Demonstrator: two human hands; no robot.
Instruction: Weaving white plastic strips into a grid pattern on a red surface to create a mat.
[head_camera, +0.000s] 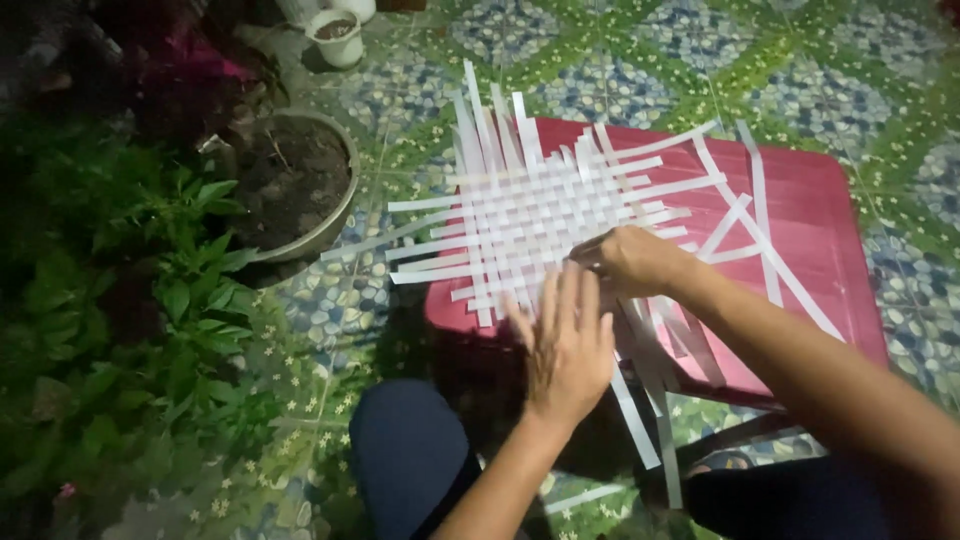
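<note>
A mat of woven white strips (545, 215) lies on a dark red plastic table (815, 215). My left hand (565, 345) rests flat on the near edge of the weave, fingers spread, holding nothing. My right hand (632, 260) is closed, pinching one white strip at the weave's right side. Loose white strips (760, 235) lie across the table to the right, and several hang over the near edge.
A grey bowl-shaped pot of soil (300, 185) stands left of the table, with leafy green plants (170, 300) beside it. A small white pot (337, 35) sits further back. The floor is patterned tile (800, 70). My knees in dark trousers (410, 450) are below.
</note>
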